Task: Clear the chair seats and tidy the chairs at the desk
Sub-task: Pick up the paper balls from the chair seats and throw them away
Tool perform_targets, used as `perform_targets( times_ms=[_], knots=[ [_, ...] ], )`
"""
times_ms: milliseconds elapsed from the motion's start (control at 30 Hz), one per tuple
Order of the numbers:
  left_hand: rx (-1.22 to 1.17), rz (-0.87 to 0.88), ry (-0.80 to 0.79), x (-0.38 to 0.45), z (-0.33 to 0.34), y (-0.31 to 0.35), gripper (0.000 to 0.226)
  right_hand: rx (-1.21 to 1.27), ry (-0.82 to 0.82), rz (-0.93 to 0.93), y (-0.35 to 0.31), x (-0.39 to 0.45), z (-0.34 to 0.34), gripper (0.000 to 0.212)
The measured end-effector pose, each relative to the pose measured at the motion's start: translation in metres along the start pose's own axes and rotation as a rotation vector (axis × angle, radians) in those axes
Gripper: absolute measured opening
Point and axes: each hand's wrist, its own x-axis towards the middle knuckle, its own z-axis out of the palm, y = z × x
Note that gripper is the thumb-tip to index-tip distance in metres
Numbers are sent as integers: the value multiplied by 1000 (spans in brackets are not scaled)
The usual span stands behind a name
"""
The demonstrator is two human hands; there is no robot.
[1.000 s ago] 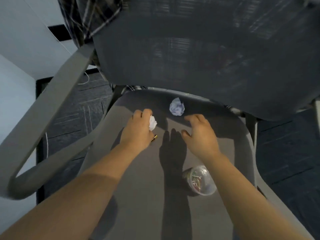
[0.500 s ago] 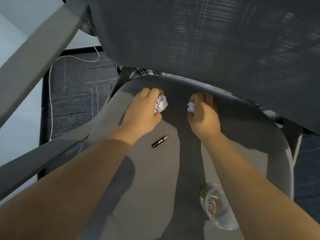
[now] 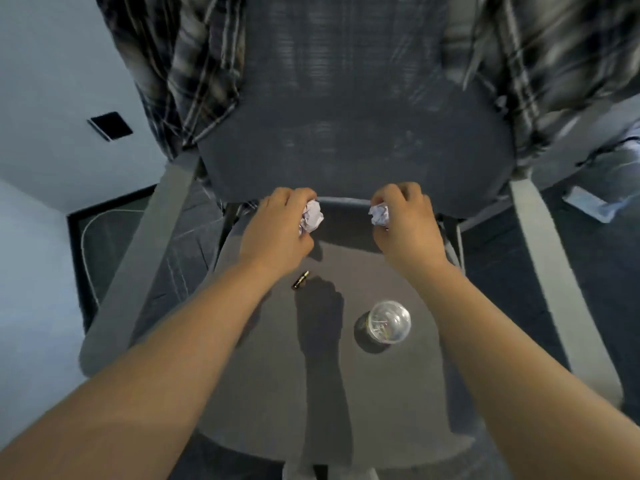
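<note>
1. Dark carpet and pale wall surround a grey fabric office chair seat (image 3: 398, 393); its dark mesh backrest (image 3: 353, 133) has a plaid checked shirt (image 3: 180, 71) draped over it.
2. Each hand is clenched on a crumpled white paper ball: the left hand (image 3: 277, 230) grips one ball (image 3: 311, 218), the right hand (image 3: 405, 223) grips the other (image 3: 379, 213), both raised at the far edge of the seat, just in front of the backrest.
3. A second ago the right hand was open, reaching for a ball lying on the seat; now that ball is in its fist and lifted clear. Both paper balls are therefore off the seat, so that part of the clearing looks done.
4. Left behind are a small black-and-gold cylindrical battery (image 3: 300, 280), near the left wrist, and a clear plastic domed container (image 3: 388, 321) holding what seem to be paper clips, nearer and to the right.
5. Grey armrests (image 3: 138, 258) flank the seat.
6. Print on the battery is too small to read; no other writing shows.
</note>
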Motion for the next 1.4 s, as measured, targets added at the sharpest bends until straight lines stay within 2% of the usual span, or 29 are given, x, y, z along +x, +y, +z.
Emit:
perform_targets(
  times_ms=[200, 367, 533, 733, 867, 1067, 1200, 1400],
  knots=[
    [31, 220, -70, -52, -38, 85, 49, 19, 157, 116, 13, -89, -91, 37],
    [44, 424, -153, -89, -41, 177, 50, -16, 279, 287, 56, -174, -161, 38],
    [60, 642, -244, -135, -14, 270, 52, -1, 388, 488, 107, -273, -210, 35],
    [45, 941, -369, -239, 48, 394, 51, 3, 570, 766, 179, -437, -253, 34],
    [23, 1040, -502, -325, 101, 460, 51, -6, 644, 936, 225, -550, -264, 33],
    [18, 1115, -692, -436, 184, 515, 50, 80, 662, 1150, 282, -679, -249, 39],
    [63, 1124, -817, -476, 233, 538, 48, 213, 720, 1246, 317, -722, -225, 36],
    [135, 1104, -973, -489, 325, 563, 48, 340, 738, 1378, 384, -737, -189, 29]
  ],
)
